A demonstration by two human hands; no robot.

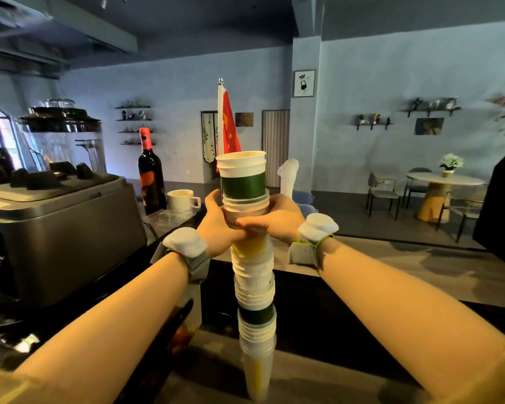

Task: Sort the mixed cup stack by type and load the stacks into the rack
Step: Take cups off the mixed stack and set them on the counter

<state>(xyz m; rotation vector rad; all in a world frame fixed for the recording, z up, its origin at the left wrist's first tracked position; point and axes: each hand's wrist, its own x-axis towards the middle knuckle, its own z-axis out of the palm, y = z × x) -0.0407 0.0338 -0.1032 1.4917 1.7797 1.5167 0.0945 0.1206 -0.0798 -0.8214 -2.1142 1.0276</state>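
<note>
A tall mixed cup stack (254, 287) rises upright from the counter in front of me. It holds white paper cups, green-banded paper cups, clear plastic cups and a yellow-tinted cup. At the top sit white cups with a green band (242, 176). My left hand (216, 223) grips the stack from the left just under that green band. My right hand (277, 220) wraps it from the right at the same height, fingers across the front. No rack is visible.
A grey coffee machine (56, 228) fills the left side. A wine bottle (150, 176) and a white mug (182, 199) stand behind my left hand. A red flag (229, 126) stands behind the stack. The counter edge (391, 272) runs to the right.
</note>
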